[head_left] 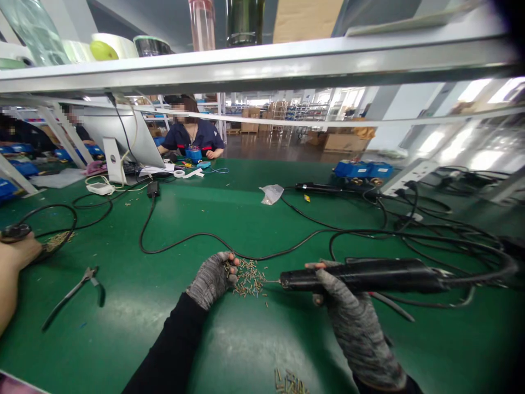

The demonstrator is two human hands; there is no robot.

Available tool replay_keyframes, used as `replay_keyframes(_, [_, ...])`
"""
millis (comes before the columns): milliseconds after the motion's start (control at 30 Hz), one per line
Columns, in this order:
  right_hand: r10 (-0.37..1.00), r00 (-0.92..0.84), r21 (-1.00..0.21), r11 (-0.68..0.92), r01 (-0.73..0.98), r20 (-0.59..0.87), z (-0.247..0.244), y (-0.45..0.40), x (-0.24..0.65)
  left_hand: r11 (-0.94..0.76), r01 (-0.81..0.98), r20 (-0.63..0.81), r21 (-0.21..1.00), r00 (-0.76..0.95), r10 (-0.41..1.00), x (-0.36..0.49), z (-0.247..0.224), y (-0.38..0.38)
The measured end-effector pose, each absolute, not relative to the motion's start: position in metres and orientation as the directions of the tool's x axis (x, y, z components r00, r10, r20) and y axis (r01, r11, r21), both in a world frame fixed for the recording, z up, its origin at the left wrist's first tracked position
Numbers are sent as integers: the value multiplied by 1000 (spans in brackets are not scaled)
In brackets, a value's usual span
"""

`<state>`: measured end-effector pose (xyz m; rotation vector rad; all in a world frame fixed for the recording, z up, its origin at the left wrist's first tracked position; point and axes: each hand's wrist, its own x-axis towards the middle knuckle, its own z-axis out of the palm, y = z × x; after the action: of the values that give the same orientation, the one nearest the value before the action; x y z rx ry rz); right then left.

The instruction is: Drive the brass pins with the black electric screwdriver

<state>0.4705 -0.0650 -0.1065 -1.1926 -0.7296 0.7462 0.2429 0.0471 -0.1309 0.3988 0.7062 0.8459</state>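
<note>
- The right hand [344,298], in a grey fingerless glove, is wrapped around a black electric screwdriver [361,275] and holds it level just above the green bench [143,306], tip pointing left.
- The driver's bit reaches the right edge of a loose pile of small screws [248,278]; whether a screw sits on the bit is too small to tell.
- The left hand [213,279], gloved alike, rests on the bench at the pile's left edge, fingers curled with the tips among the screws; whether it pinches one cannot be told.
- The pile looks large and scattered, so by the look of it the picking-up of screws is at an early or middle point; no workpiece that takes the screws shows near the hands.
- A second, smaller heap of screws [289,382] lies at the lower edge, apart from the hands.
- The driver's cable [229,243] runs off across the bench into a tangle on the right.
- Pliers [76,290] lie untouched well to the left, near another person's forearm [12,273].
- A co-worker [192,134] sits at the far side, busy with other things.
</note>
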Motion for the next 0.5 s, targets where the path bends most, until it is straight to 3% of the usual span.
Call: replay_keyframes(500, [838,521,-978,207,-33,160,-102,-65,464,560,-546,-383,623,412,827,241,-132,50])
